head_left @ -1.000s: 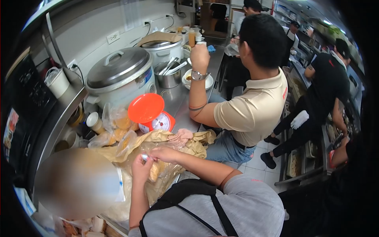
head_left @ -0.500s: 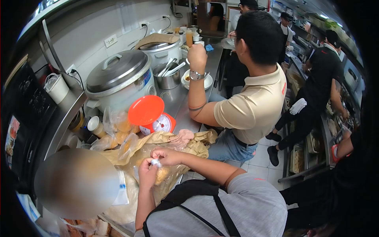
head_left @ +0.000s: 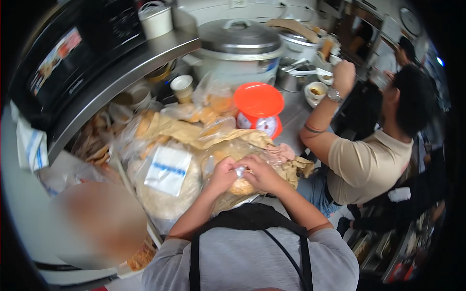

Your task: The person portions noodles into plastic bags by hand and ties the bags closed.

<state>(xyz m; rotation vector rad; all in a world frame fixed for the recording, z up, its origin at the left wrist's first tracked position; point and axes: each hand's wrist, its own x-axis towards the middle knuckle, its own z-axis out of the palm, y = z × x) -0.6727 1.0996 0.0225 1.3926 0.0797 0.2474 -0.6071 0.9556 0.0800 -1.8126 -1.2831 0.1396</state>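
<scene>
At the far left of the frame hangs a white cloth (head_left: 31, 140) with blue marks; right of it, in the upper left, is a black appliance (head_left: 80, 48). A white bin (head_left: 156, 24) stands on the shelf (head_left: 160, 46) beside it. Left of the middle, a large clear bag (head_left: 162, 203) lies with a white packet (head_left: 168, 169) on top. Above it stands a paper cup (head_left: 182, 83), then brown paper (head_left: 194, 135) runs rightward. Near the middle, the left hand (head_left: 223, 174) pinches the gathered neck of a small bag (head_left: 241, 187) with yellowish contents; the cooker (head_left: 238, 56) stands at upper centre. The right hand (head_left: 261, 173) pinches the same neck, close to the left. Above the right hand, a red scale (head_left: 259, 104) stands on the tabletop (head_left: 294, 119). Farther right come a pink cloth (head_left: 280, 154), a steel pot (head_left: 292, 82) and a person in a beige shirt (head_left: 371, 167).
</scene>
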